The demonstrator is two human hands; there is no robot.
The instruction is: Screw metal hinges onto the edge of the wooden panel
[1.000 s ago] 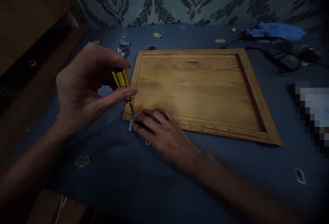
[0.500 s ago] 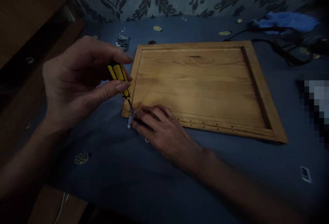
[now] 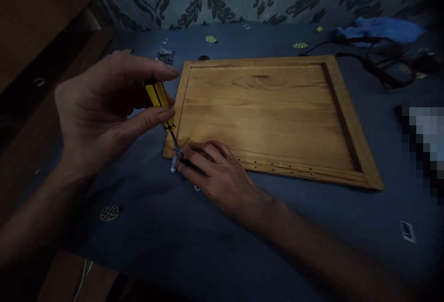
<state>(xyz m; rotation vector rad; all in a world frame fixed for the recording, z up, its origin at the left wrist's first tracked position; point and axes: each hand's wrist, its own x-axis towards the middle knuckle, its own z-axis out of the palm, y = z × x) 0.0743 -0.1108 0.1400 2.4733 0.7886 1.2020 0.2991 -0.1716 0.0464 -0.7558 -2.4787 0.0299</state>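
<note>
My left hand [image 3: 100, 103] pinches the yellow and black handle of a small screwdriver [image 3: 157, 95] between thumb and fingers. The screwdriver tilts, its metal tip touching a silver metal hinge [image 3: 176, 159] at the near left corner of a framed wooden panel [image 3: 263, 103]. My right hand [image 3: 225, 172] lies over the panel's near edge. Its fingertips press against the hinge from the right and hold it there. Whether a screw sits under the tip is hidden. Small dark holes run along the panel's near edge, right of my right hand.
Another metal hinge [image 3: 165, 54] lies behind the panel's far left corner. Dark-framed glasses [image 3: 388, 68] and a blue cloth [image 3: 381, 30] are at the back right. A pixelated dark-edged object [image 3: 425, 131] stands at the right. Wooden furniture [image 3: 41, 15] borders the left side.
The view has shifted slightly, so the panel appears a little further left. Both hands keep their grips, and the screwdriver tip stays on the hinge.
</note>
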